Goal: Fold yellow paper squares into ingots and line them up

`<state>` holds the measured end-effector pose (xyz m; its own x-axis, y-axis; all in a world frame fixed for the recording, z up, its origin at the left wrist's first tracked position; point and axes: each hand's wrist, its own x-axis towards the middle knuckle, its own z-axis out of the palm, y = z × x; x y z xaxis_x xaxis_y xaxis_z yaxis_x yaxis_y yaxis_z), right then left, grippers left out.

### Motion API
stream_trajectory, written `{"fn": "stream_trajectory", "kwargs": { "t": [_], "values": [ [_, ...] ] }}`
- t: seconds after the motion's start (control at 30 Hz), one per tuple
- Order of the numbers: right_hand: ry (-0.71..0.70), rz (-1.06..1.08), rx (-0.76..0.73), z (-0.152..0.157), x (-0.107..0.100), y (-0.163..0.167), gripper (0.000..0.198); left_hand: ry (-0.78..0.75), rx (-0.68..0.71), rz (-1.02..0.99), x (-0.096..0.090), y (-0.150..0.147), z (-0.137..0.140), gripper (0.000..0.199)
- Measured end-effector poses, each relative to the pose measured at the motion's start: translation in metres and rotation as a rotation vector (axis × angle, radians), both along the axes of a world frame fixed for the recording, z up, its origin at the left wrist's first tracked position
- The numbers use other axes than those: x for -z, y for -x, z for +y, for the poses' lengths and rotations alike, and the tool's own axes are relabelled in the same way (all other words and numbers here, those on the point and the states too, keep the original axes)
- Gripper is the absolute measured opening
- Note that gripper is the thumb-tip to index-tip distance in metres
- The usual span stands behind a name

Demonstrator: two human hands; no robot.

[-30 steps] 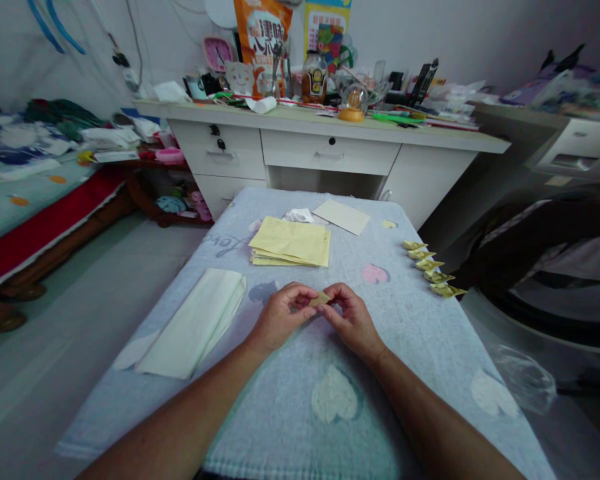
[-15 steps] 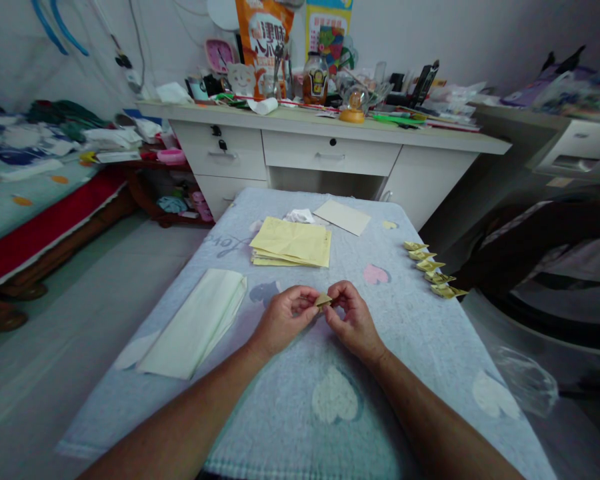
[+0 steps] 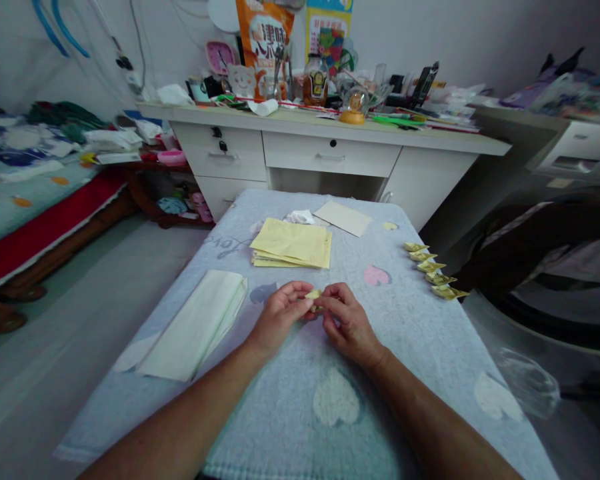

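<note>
Over the middle of the cloth-covered table, a small piece of folded yellow paper [image 3: 314, 294] is pinched between my two hands. My left hand [image 3: 283, 313] grips its left side with thumb and fingers. On the other side, the fingers of my right hand [image 3: 347, 321] close on the paper's right edge, covering part of it. Beyond my hands lies a stack of yellow paper sheets [image 3: 293, 243]. Several folded yellow paper boats [image 3: 440, 279] stand in a row along the table's right edge.
A folded pale cloth or paper [image 3: 195, 327] lies at the left. Behind the stack are a crumpled white tissue [image 3: 300, 217] and a cream card [image 3: 343, 217]. A cluttered white desk [image 3: 330, 157] stands behind the table [image 3: 270, 420]; a washing machine [image 3: 577, 150] is at right.
The folded paper has shifted slightly left and been turned, now showing a lighter face. My right hand's fingers have moved left across it.
</note>
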<state>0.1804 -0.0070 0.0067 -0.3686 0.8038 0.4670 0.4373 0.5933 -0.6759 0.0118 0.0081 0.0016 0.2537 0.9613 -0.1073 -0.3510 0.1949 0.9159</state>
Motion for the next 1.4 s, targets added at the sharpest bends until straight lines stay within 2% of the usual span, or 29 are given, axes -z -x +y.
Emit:
{"fn": "stream_trajectory", "kwargs": {
  "t": [0.13,0.23,0.3,0.4,0.6,0.93,1.23,1.4],
  "values": [
    [0.041,0.084,-0.018,0.0009,-0.0016,-0.0006,0.033,-0.010,0.007,0.026,0.0047,0.0005,0.0017,0.046],
    [0.129,0.197,0.075,0.0027,-0.0014,-0.0018,0.033,-0.016,0.035,0.057,0.0060,0.0000,0.0023,0.048],
    [0.194,0.208,0.126,0.0041,-0.0012,-0.0026,0.024,-0.020,0.042,0.082,0.0054,-0.0004,0.0019,0.047],
    [0.258,0.157,0.086,0.0051,-0.0013,-0.0029,0.010,-0.039,0.048,0.116,0.0039,-0.0009,0.0009,0.044],
    [0.290,0.149,0.018,0.0030,-0.0015,-0.0010,0.018,-0.119,0.059,0.214,0.0057,0.0008,0.0004,0.025],
    [0.382,0.234,-0.010,0.0016,-0.0023,0.0010,0.016,-0.147,0.075,0.276,0.0061,-0.0006,0.0000,0.026],
    [0.432,0.246,-0.010,0.0042,0.0010,-0.0010,0.021,-0.175,0.164,0.275,0.0026,0.0011,0.0002,0.020],
    [0.483,0.279,-0.044,0.0039,0.0025,-0.0025,0.022,-0.202,0.147,0.325,0.0000,0.0029,0.0001,0.018]
  ]
}}
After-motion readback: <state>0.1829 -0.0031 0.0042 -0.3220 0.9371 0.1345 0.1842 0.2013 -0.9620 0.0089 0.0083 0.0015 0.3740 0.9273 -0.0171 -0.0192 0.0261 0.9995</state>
